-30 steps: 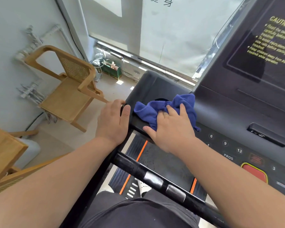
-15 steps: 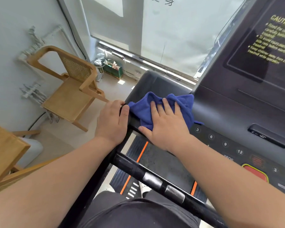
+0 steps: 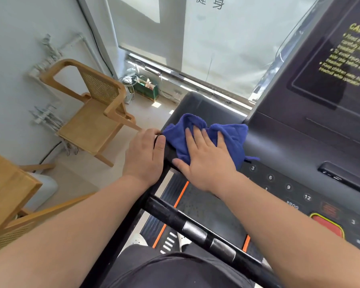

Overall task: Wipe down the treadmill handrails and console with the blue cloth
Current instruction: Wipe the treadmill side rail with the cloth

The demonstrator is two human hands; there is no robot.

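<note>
— Where is the blue cloth [image 3: 231,138] to be found?
— It is bunched on the left end of the console [image 3: 289,146], on the dark ledge just left of the number keypad [image 3: 279,183]. One corner is trailed down toward the key marked 3.

— By what is it held there?
— It is pressed down by the right hand [image 3: 206,163], which is laid flat upon it. The fingers [image 3: 190,140] are kept straight and slightly spread over the fabric. The thumb is stretched along the console's near edge, off the cloth.

— And the left hand [image 3: 143,156]?
— It is set on the top of the left handrail [image 3: 121,246], where the rail meets the console's corner, just beside the cloth. The rail is gripped: the fingers are curled over its outer edge, their tips hidden, and the thumb is laid on top. Whether the thumb tip touches the cloth cannot be told.

— What else is seen on the machine?
— A black crossbar [image 3: 195,231] with two silver plates is stretched beneath both forearms, and the belt [image 3: 204,208], edged with orange stripes, is seen below it. A red button [image 3: 326,225] is placed to the right of the keypad. A yellow caution notice [image 3: 349,59] is printed on the upper panel.

— And beyond the treadmill?
— A wooden chair [image 3: 92,125] with a cane back is stood at the left, near the wall [image 3: 13,90]. A green bag [image 3: 144,88] is set on the floor under the window [image 3: 227,48].
</note>
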